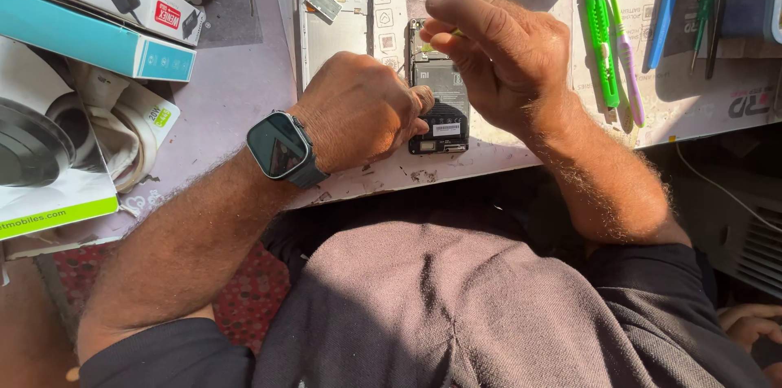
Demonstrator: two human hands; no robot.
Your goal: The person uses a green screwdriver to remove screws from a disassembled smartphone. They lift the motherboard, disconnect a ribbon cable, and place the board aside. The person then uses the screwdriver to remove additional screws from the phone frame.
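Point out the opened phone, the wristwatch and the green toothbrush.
opened phone (pixel 441 91): head view, on its exposed black battery.
wristwatch (pixel 278 146): head view, on the middle of its dark screen.
green toothbrush (pixel 600 42): head view, on the middle of its handle.

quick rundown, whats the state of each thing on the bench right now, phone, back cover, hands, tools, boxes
opened phone: back off, battery and boards exposed, flat on the bench
back cover: removed, lying inside-up beside the phone
left hand: pressing on the phone's lower edge
right hand: pinching a thin green tool over the phone's top
green tweezers: lying unused
toothbrush: lying unused
charger boxes: closed, stacked
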